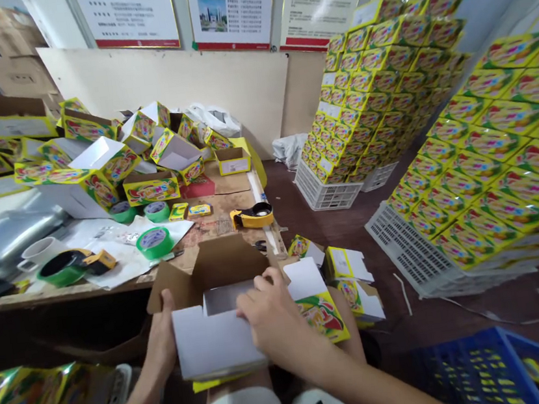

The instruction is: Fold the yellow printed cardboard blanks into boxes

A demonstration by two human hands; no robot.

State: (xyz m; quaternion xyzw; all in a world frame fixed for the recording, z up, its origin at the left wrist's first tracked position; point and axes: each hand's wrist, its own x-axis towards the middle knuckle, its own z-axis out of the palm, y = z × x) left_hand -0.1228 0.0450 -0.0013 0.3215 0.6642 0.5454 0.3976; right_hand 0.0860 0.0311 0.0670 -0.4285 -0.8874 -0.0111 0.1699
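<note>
An open carton (220, 339) rests over my lap, with plain white panels, brown inner flaps and a yellow lower edge. My left hand (162, 336) grips its left side, the thumb up against a brown flap. The fingers of my right hand (271, 310) are curled and pinch the carton's edge at its right side; the fingertips are partly hidden. Against the carton's right, near my knee, leans a printed yellow and green box (323, 316) with a white flap raised.
A worktable (213, 225) ahead bears piled open cartons (111, 159), green tape rolls (154, 242), a yellow tape dispenser (251, 216) and a mug (42, 253). Tall carton stacks (383, 83) stand on white crates (329, 189) to the right. A blue crate (507, 356) sits lower right.
</note>
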